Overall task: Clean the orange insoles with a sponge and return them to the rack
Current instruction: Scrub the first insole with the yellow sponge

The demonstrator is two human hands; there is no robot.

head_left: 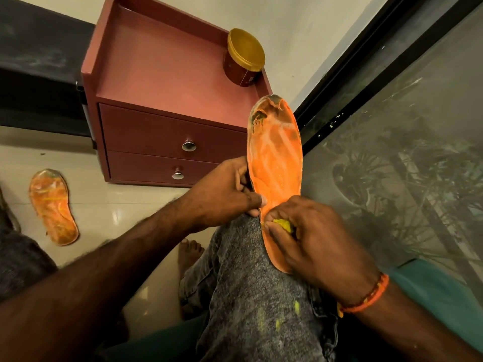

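Note:
An orange insole [274, 155] stands nearly upright on my knee, its worn, dark-stained toe end pointing up. My left hand [224, 194] grips its left edge near the middle, thumb on the face. My right hand [308, 239] holds a small yellow sponge [282, 224] and presses it against the insole's lower part. Most of the sponge is hidden under my fingers. A second orange insole [53, 206] lies flat on the tiled floor at the left, apart from both hands.
A reddish-brown cabinet [167, 131] with two drawers stands ahead on the floor. A round jar with a gold lid [244, 57] sits on its top at the right. A dark glass panel [405, 165] runs along the right. My grey jeans [251, 296] carry yellow crumbs.

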